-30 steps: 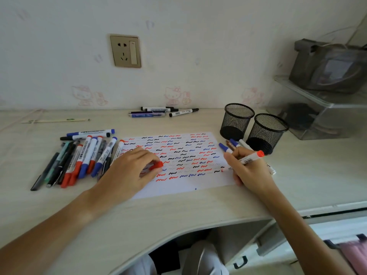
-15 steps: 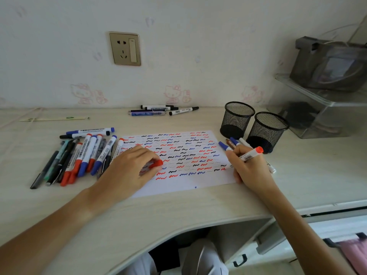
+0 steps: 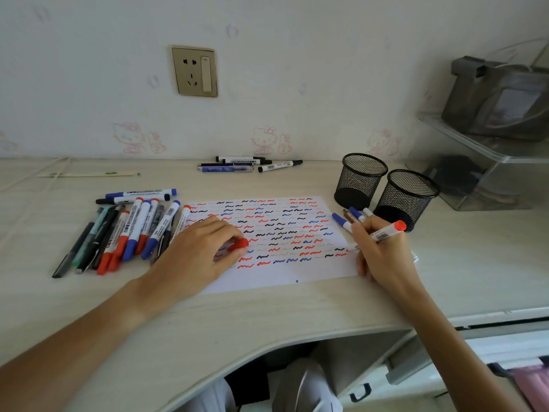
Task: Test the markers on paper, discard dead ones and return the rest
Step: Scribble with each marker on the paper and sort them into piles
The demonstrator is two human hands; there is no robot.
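Marker [image 3: 383, 234] tip lower, within right grip [image 3: 381, 251].

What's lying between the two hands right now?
In the head view, only the squiggle-covered paper lies between the left hand and the right hand.

Left hand [image 3: 205, 251]: bare, no ring, no watch, no wristband. Left forearm [image 3: 89, 331]: bare along whole visible length, no sleeve in view. Right hand [image 3: 383, 254]: bare, no jewellery. Right forearm [image 3: 457, 340]: bare, sleeveless to frame edge. Below desk edge: lap in white or pale grey garment [image 3: 306, 388], folds visible.
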